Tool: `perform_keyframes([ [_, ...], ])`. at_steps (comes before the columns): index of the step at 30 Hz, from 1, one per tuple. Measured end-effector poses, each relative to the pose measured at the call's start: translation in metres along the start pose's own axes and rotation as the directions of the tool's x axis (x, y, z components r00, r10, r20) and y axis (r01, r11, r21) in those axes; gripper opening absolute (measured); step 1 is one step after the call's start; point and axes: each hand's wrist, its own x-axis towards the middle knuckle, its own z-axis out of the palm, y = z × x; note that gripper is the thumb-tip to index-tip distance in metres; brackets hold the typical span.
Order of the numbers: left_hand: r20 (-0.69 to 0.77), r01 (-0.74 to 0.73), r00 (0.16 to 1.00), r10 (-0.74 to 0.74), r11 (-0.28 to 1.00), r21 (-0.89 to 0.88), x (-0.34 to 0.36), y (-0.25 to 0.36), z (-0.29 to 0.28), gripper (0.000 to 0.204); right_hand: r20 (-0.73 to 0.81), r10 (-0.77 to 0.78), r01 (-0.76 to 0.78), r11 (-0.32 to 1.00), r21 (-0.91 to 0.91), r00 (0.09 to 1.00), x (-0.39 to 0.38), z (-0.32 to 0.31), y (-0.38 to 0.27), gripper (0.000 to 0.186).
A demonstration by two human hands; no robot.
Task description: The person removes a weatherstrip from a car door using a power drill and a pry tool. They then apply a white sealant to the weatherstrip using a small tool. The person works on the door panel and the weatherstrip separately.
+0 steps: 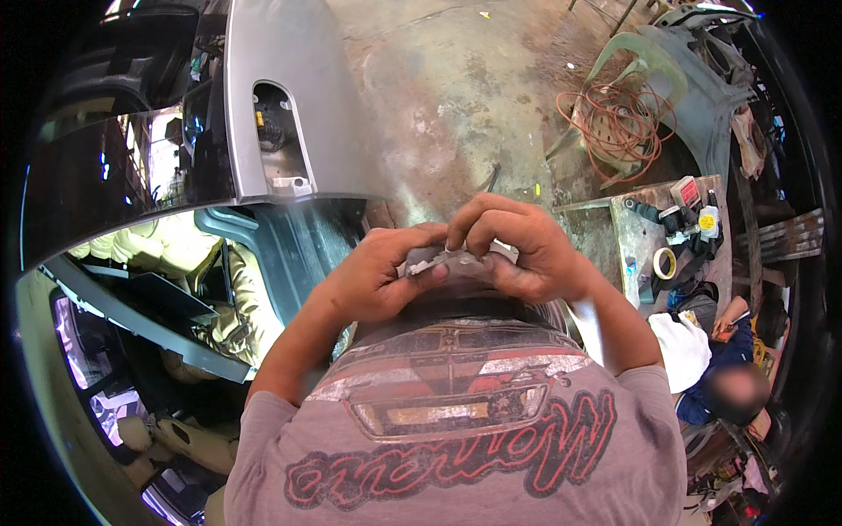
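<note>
Both hands are close together in front of my chest, holding a small crumpled whitish-grey piece [452, 260] with ragged edges. It could be paper, film or sandpaper; I cannot make out which. My left hand [392, 270] pinches its left end, with the thumb along the lower side. My right hand [517, 248] grips the other end between curled fingers and thumb, the fingertips near the middle of the piece. Part of it is hidden under the fingers. Ahead and to the left stands a silver car panel [338, 131] with a lamp opening [281, 136] cut in it.
Left of me, the car's open doorway shows a blue-grey trim [263, 232]. At right a worktable [627, 219] bears a tape roll [664, 262] and small containers. Beyond it, an orange hose [618, 131] lies coiled on a green plastic chair [645, 53]. A person [724, 368] is at lower right.
</note>
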Motion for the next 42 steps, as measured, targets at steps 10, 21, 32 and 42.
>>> perform_keyframes([
  [10, -0.065, 0.082, 0.994, -0.088, 0.993, -0.088, -0.014, 0.004, -0.013, 0.067, -0.085, 0.292, -0.261, 0.927, 0.269, 0.953, -0.049, -0.031, 0.013, 0.012],
  [21, -0.072, 0.075, 0.994, -0.088, 0.985, -0.158, -0.015, 0.004, -0.017, 0.065, -0.444, 0.353, -0.253, 0.929, 0.269, 0.823, -0.104, -0.091, 0.038, 0.015],
  [32, -0.123, 0.087, 0.986, -0.114, 0.975, -0.207, -0.032, 0.007, -0.034, 0.057, -0.761, 0.493, -0.337, 0.864, 0.373, 0.422, -0.192, -0.162, 0.088, 0.007],
  [42, -0.015, 0.115, 0.993, -0.116, 0.99, -0.079, -0.052, 0.034, -0.059, 0.041, -0.873, 0.432, -0.287, 0.827, 0.484, -0.228, -0.321, -0.235, 0.112, 0.006],
])
